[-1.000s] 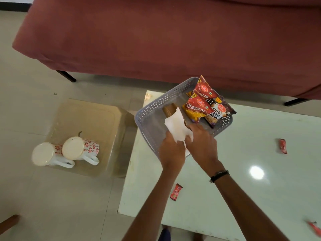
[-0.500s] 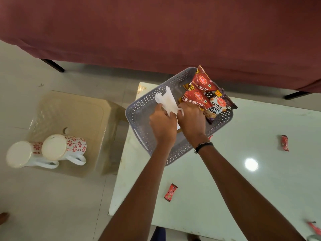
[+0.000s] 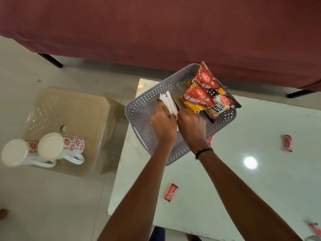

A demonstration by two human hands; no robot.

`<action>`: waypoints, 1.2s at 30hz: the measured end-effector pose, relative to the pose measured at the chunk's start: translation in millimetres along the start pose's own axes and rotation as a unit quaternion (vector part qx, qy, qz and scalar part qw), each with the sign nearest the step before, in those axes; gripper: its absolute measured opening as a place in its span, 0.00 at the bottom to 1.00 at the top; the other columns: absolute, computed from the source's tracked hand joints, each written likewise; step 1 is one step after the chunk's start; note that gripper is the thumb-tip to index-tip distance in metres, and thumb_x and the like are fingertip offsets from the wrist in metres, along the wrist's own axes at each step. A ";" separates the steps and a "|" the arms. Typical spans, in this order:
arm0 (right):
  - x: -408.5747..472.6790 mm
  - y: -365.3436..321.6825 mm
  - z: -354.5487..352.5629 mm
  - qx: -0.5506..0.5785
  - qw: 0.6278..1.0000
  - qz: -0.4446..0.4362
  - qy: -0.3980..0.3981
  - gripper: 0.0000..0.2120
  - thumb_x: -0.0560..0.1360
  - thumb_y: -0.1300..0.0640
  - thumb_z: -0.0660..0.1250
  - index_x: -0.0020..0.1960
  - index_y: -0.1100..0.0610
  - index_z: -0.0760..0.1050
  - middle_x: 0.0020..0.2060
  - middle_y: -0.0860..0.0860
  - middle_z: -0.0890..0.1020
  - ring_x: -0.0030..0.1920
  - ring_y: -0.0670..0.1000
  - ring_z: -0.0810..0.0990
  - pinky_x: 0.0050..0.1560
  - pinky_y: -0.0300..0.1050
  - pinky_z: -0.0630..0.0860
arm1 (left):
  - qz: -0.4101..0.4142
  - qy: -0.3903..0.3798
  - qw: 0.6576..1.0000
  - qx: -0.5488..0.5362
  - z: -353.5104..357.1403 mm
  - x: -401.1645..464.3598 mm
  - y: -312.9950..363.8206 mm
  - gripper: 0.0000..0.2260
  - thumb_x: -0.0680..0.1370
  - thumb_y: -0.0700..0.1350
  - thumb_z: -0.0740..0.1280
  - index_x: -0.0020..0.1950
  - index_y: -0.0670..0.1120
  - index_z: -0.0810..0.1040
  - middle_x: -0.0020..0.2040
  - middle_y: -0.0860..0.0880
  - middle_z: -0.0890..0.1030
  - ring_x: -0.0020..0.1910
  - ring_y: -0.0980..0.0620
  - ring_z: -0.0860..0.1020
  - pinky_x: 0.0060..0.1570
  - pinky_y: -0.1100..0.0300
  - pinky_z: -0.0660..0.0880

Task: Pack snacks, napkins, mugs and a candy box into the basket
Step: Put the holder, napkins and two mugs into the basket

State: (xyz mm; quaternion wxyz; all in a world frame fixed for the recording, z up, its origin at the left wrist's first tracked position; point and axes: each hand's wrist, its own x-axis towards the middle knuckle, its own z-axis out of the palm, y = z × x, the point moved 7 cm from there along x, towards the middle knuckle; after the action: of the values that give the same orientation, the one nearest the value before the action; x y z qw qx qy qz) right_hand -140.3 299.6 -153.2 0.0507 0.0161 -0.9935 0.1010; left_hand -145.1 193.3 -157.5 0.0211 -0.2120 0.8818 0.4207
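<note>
A grey perforated basket (image 3: 144,105) sits on the far left corner of the glossy table (image 3: 243,188). Red snack packets (image 3: 198,98) and a salted peanuts packet (image 3: 220,106) lean in its right half. My left hand (image 3: 163,126) and my right hand (image 3: 192,126) are both inside the basket, gripping a stack of white napkins (image 3: 168,103) that stands on edge against a brown flat thing beside the snacks. Two white mugs with red flowers (image 3: 60,146) (image 3: 15,152) stand on a beige plastic stool (image 3: 76,108) to the left.
Small red candy wrappers lie on the table: one near the front left (image 3: 171,192), one at the right (image 3: 288,143), one at the bottom right corner (image 3: 315,229). A maroon sofa (image 3: 156,28) runs behind the table. Tiled floor is on the left.
Both hands have carried the napkins from the basket's near edge deeper into it and lowered them upright beside the snack packets.
</note>
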 end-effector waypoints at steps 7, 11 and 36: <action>-4.5 7.2 0.1 0.021 0.998 -0.013 0.066 0.10 0.66 0.67 0.73 0.33 0.59 0.73 0.29 0.53 0.77 0.21 0.52 0.72 0.18 0.38 0.68 | 0.016 0.014 1.000 0.006 2.3 5.6 4.6 0.14 0.72 0.37 0.68 0.57 0.42 0.73 0.45 0.41 0.84 0.43 0.46 0.83 0.40 0.57 0.78; -4.5 9.6 8.6 0.024 0.997 -0.015 0.067 0.08 0.68 0.65 0.72 0.35 0.59 0.73 0.32 0.53 0.78 0.22 0.52 0.73 0.18 0.40 0.72 | 0.014 0.009 1.000 0.010 5.6 7.5 0.4 0.13 0.72 0.37 0.69 0.56 0.42 0.73 0.47 0.41 0.83 0.45 0.45 0.83 0.41 0.55 0.79; -74.3 -150.2 -27.8 0.300 0.954 -0.005 -0.004 0.05 0.75 0.54 0.65 0.44 0.55 0.78 0.41 0.49 0.82 0.34 0.48 0.81 0.33 0.46 0.79 | 0.023 0.137 0.977 -0.163 -188.0 -49.8 -95.5 0.06 0.76 0.40 0.65 0.52 0.46 0.74 0.45 0.50 0.79 0.43 0.56 0.77 0.45 0.62 0.75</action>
State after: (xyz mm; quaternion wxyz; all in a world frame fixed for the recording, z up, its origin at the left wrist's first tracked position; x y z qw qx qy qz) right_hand -57.3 159.8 -104.0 0.0403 0.0362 -0.9174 0.3943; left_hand -35.9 16.8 -95.5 -0.1447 -0.2477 0.8007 0.5260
